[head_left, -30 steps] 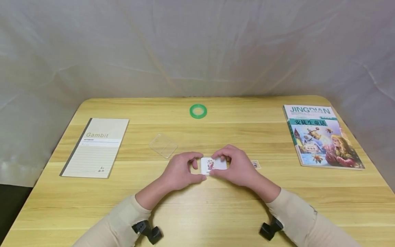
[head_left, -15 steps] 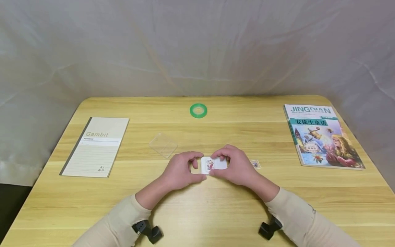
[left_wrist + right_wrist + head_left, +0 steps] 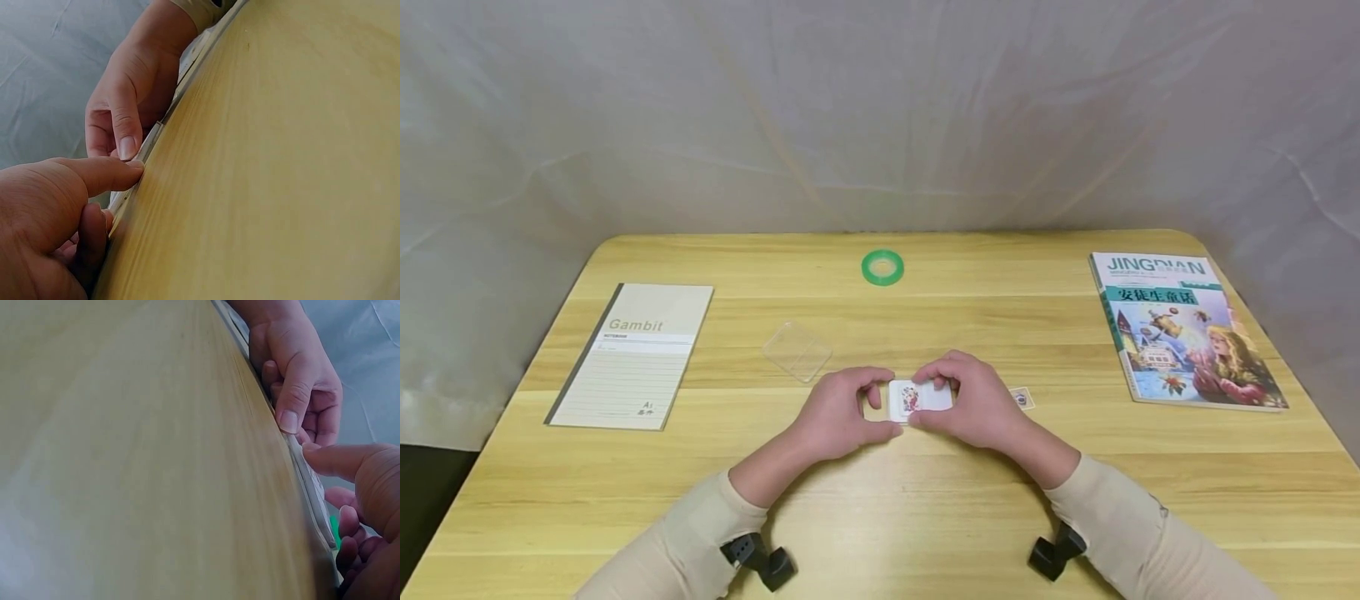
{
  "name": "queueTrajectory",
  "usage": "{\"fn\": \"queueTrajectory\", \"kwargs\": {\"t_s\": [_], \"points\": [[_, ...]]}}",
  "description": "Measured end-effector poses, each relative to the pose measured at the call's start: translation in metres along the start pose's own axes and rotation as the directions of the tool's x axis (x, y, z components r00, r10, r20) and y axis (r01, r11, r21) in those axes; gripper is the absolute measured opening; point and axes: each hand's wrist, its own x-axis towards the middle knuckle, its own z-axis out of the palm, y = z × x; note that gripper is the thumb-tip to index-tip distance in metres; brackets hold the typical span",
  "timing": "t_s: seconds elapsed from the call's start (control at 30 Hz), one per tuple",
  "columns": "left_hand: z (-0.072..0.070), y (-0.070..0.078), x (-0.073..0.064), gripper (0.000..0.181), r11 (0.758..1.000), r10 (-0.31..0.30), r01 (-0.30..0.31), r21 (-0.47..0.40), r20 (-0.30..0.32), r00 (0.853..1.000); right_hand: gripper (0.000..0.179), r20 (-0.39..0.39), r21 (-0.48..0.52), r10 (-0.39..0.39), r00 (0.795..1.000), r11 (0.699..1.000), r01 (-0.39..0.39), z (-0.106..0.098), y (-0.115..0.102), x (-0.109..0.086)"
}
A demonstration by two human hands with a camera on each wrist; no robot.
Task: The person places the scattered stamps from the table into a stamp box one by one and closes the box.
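In the head view, a small flat white case with rounded corners lies on the table between both hands. A small stamp-like picture card with a reddish figure lies on its left part. My left hand grips the case's left end, thumb on the near edge and index finger on the far edge. With thumb and index finger, my right hand pinches the picture card at its near and far edges, over the case. Edge-on in the right wrist view, the case shows as a thin slab beside the right thumb.
A clear plastic cover lies beyond the left hand. Another small picture card lies right of the right hand. Farther back is a green tape roll. A notebook lies at left, a colourful book at right.
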Motion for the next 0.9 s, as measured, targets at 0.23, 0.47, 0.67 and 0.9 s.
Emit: {"fn": "queueTrajectory", "kwargs": {"t_s": [0.23,0.47,0.67,0.9], "points": [[0.001,-0.002,0.000,0.060,1.000,-0.001,0.001,-0.006,-0.001,1.000,0.043,-0.009,0.033,-0.016,1.000,0.999,0.017,-0.006,0.000,-0.001],[0.001,0.000,0.000,0.062,1.000,-0.012,0.012,0.000,-0.003,1.000,0.043,-0.041,0.033,-0.026,0.999,0.999,0.027,-0.027,0.002,-0.007],[0.001,0.000,0.000,0.062,1.000,-0.014,0.014,-0.006,-0.004,1.000,0.042,-0.057,0.027,-0.005,0.998,1.000,0.006,-0.042,0.013,-0.016],[0.001,0.000,-0.002,0.063,1.000,-0.015,0.015,-0.005,-0.006,1.000,0.045,-0.057,0.002,0.012,0.998,1.000,-0.012,-0.056,0.026,-0.028]]}}
